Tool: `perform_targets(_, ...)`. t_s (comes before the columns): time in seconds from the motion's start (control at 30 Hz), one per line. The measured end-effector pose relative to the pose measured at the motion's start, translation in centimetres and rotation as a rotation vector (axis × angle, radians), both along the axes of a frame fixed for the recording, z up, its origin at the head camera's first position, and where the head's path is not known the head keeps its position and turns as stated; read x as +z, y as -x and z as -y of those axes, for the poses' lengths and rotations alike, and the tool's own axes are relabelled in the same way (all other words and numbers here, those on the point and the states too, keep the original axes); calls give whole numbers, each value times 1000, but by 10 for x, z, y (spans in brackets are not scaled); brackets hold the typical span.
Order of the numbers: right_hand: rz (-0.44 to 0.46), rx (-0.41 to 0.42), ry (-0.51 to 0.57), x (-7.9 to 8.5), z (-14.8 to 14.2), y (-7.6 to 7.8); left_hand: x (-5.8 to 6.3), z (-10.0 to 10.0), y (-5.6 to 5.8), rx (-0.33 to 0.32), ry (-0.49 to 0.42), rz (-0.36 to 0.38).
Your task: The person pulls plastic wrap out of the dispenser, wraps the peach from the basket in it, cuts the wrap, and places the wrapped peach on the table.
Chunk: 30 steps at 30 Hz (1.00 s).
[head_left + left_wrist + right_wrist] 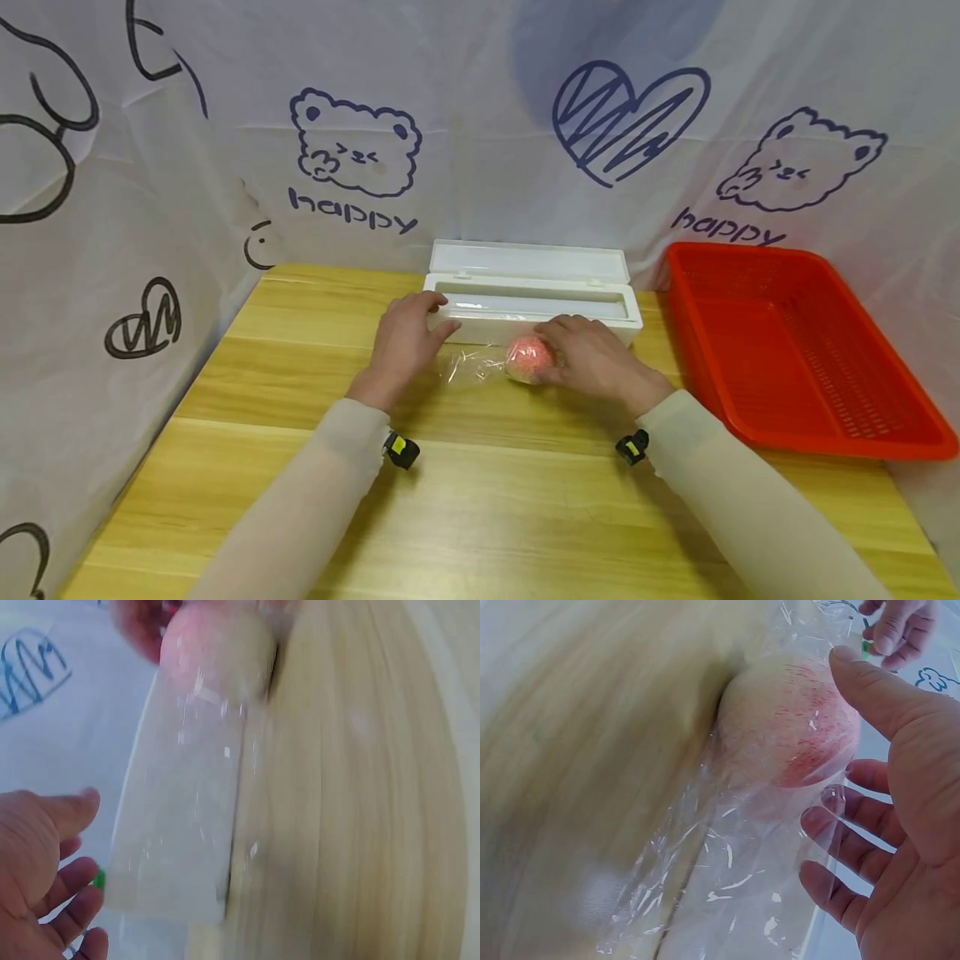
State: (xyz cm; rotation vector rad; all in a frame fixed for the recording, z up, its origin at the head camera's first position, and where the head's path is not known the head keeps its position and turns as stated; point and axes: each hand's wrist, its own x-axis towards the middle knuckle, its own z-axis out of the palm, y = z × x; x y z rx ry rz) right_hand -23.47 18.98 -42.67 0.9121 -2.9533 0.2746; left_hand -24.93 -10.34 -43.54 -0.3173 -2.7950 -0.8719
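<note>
1. We see the peach (527, 360), clear plastic film (471, 367) draped about it, on the tabletop (487, 508), just in front of the open white box (476, 332).
2. Right hand (592, 357): fingers apart, loosely bent beside the peach. Left hand (405, 337): fingers apart, holding nothing, near the box.
3. We judge wrapping to be in hand; the next move seemingly calls for gathering loose film snugly around the peach.

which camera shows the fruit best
The right wrist view: there the fruit is large and fairly sharp, its red streaks clear through the film. The head view shows it small; the left wrist view blurs it at the top edge.
</note>
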Motion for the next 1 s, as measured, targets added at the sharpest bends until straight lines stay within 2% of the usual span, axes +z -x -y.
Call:
perform_targets(0.1, -12, 14, -7, 2, 0, 2, -3, 11, 5, 49, -25, 14)
perform_targets(0.23, -25, 44, -16, 4, 3, 5, -8, 19, 11, 75, -49, 60)
perform_targets(0.5, 13, 52, 2, 11, 12, 12, -14, 23, 20, 43, -82, 168)
perform_targets(0.73, 36, 56, 30, 17, 24, 19, -15, 22, 26, 4, -70, 185)
perform_targets(1.0, 59, 50, 38, 26, 47, 27, -15, 23, 27, 26, -42, 174)
